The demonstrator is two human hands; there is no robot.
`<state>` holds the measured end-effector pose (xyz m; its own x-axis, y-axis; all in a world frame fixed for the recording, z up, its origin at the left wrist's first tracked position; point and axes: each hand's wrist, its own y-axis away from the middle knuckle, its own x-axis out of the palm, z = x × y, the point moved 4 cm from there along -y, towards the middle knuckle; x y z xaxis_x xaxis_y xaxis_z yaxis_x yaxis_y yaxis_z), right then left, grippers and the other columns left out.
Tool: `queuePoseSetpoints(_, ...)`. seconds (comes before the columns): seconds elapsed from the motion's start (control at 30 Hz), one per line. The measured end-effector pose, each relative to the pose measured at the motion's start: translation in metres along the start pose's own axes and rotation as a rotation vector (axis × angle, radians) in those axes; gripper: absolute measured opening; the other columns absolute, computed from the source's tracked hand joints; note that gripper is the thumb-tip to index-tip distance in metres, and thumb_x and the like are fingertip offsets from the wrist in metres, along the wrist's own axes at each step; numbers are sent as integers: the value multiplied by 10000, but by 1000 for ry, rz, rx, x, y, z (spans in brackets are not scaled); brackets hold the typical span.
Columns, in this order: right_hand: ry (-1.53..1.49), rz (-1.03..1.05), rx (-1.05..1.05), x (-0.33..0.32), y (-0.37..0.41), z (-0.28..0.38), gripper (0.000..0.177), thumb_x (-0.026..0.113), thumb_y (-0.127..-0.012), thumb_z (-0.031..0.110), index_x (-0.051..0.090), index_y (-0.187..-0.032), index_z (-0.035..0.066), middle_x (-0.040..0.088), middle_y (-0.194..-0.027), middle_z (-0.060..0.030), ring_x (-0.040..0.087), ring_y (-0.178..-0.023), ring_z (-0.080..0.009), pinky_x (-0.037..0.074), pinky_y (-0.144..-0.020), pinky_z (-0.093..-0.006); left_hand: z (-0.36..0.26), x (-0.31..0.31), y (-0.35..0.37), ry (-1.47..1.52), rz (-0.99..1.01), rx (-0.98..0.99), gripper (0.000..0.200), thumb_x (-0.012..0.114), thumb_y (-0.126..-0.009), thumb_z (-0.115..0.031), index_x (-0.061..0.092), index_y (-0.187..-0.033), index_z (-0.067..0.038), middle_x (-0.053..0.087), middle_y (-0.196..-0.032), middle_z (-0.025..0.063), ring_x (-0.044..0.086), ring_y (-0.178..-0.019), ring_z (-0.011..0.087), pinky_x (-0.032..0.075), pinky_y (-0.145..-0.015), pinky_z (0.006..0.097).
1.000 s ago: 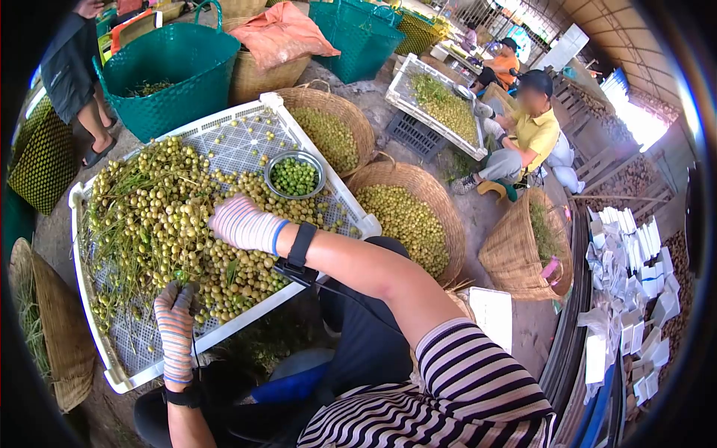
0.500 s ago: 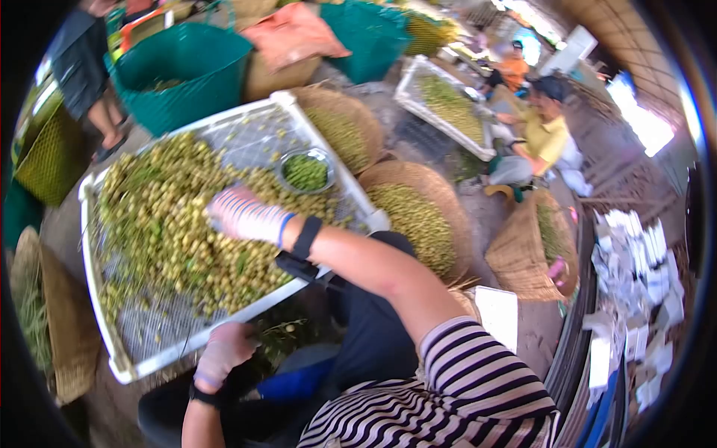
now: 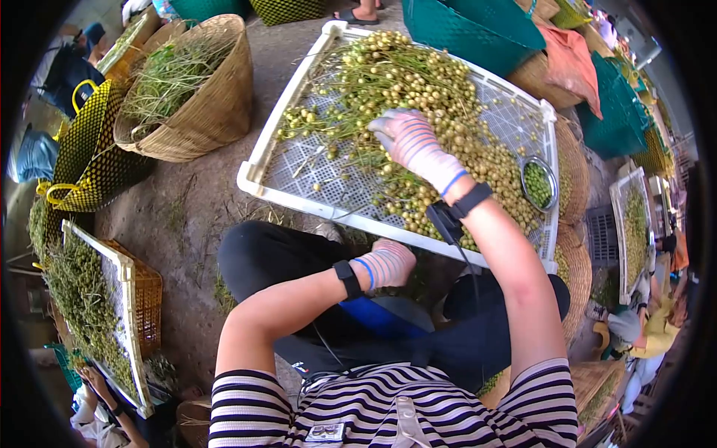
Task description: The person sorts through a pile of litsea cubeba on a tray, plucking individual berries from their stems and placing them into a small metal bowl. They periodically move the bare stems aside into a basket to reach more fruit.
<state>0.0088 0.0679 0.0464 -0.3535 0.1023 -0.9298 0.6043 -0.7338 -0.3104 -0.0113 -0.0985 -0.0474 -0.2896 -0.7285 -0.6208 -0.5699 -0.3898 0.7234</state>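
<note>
A white mesh tray point(image 3: 287, 179) lies before me, heaped with round yellow-green fruits point(image 3: 448, 97) and thin green stems. My right hand point(image 3: 414, 142), in a striped glove, is over the heap with its fingers bent down toward the stems; what its fingertips hold, if anything, is too small to name. Just below the tray's near edge is my left hand point(image 3: 388, 263), gloved too, its fingers curled in and their contents hidden. A round metal bowl point(image 3: 539, 184) of small green fruits sits at the tray's right side.
A wicker basket point(image 3: 216, 112) of stems stands at upper left beside a black-yellow basket point(image 3: 89, 160). Another loaded tray point(image 3: 128, 321) is at lower left, near a co-worker's hands. Teal baskets point(image 3: 470, 33) stand behind the tray. A person in yellow point(image 3: 661, 328) sits at far right.
The view has swung left, bringing the wicker basket and the lower-left tray into sight. My right hand has moved over the heap toward the stems; my left stays below the tray edge.
</note>
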Motion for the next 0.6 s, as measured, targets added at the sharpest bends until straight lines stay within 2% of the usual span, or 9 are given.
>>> queuePoseSetpoints(0.1,139,-4,-120,30,-36,19,237,564,-708,86,663,-914,151,614,-932,-84,557,-927,-310,431,-818,-434,-9,-12,10,51,-42,72,283,623,-725,-212,672,-959,-63,655,-979,113,605,-968,291,488,-793,401)
queuePoseSetpoints(0.13,141,-61,-140,38,-43,25,230,568,-705,80,669,-899,151,616,-944,-71,551,-957,-288,415,-851,-434,-10,-17,16,70,-63,82,290,623,-724,-222,671,-960,-60,655,-978,116,606,-965,291,488,-793,398)
queuePoseSetpoints(0.23,286,-47,-244,56,-63,31,196,565,-722,109,673,-879,155,615,-952,-62,549,-958,-279,409,-852,-437,-7,-33,33,138,-176,166,274,613,-747,-246,652,-959,-77,649,-875,133,610,-889,318,490,-754,418)
queuePoseSetpoints(0.3,520,283,-191,72,-68,17,184,554,-746,151,673,-885,167,621,-957,-54,550,-957,-269,408,-847,-436,-3,-40,35,174,-297,240,272,611,-768,-269,632,-982,-101,631,-816,144,606,-826,335,490,-701,418)
queuePoseSetpoints(0.4,151,188,-11,32,-71,-4,197,538,-819,244,668,-944,163,617,-1029,-65,557,-965,-253,435,-843,-406,6,-54,38,227,-404,185,255,597,-777,-270,637,-969,-107,635,-806,134,611,-809,329,493,-676,406)
queuePoseSetpoints(0.43,-69,13,-86,27,-72,-26,178,581,-811,238,676,-911,126,642,-944,-79,586,-897,-267,461,-807,-372,9,-68,54,274,-413,154,232,588,-782,-270,648,-946,-117,639,-774,119,616,-785,320,491,-665,406)
queuePoseSetpoints(0.47,-406,-165,-6,10,-75,-37,181,637,-795,224,681,-928,108,666,-886,-77,615,-806,-239,481,-746,-335,15,-72,57,313,-497,193,208,588,-780,-264,657,-923,-129,636,-744,118,620,-765,310,490,-661,403)
queuePoseSetpoints(0.53,-679,-278,169,-42,-61,-48,228,675,-787,226,680,-946,63,680,-856,-70,613,-738,-159,479,-695,-279,27,-84,60,344,-419,90,191,581,-777,-250,660,-901,-129,632,-738,126,620,-746,305,488,-647,396)
queuePoseSetpoints(0.6,-867,-259,239,-85,-49,-52,273,667,-803,244,671,-966,25,677,-822,-41,579,-703,-84,463,-650,-229,40,-103,76,421,-645,48,182,581,-768,-228,658,-894,-122,630,-756,142,619,-741,310,490,-653,386)
